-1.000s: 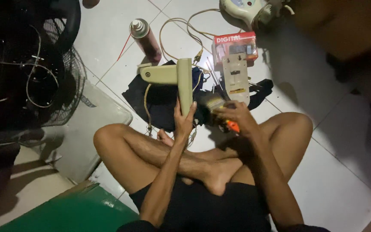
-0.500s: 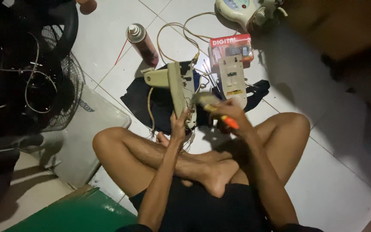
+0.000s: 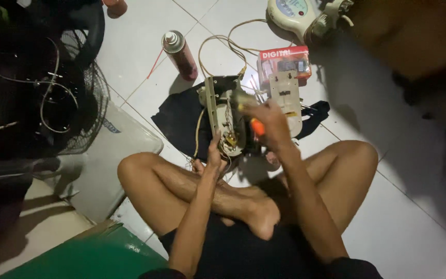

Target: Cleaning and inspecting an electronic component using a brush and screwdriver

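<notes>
A person sits cross-legged on the white tiled floor (image 3: 403, 206), bare legs folded, both arms reaching forward over the knees. The left hand (image 3: 214, 154) grips the near end of a long beige plastic casing (image 3: 222, 116), fingers curled around its lower edge so that the piece stands tilted up off the floor with its open inside turned toward the person; thin wires and small brass-coloured parts show inside it. The right hand (image 3: 269, 121) is closed around a screwdriver (image 3: 256, 127) with an orange handle, held against the inside of the casing; the tip is hidden, so I cannot tell just what it touches. Beneath the casing lies a dark cloth (image 3: 179, 116) spread on the tiles. Just beyond the right hand lies a second beige panel (image 3: 286, 98), flat on the floor, and touching its far end is a small red box (image 3: 285, 59). A pale cord (image 3: 223, 44) loops across the tiles from the casing toward the top. A spray can (image 3: 180, 54) lies tilted to the left of the cord. A round cream appliance (image 3: 292, 13) lies at the top edge, and a dark wire fan guard (image 3: 58, 98) fills the left side.
</notes>
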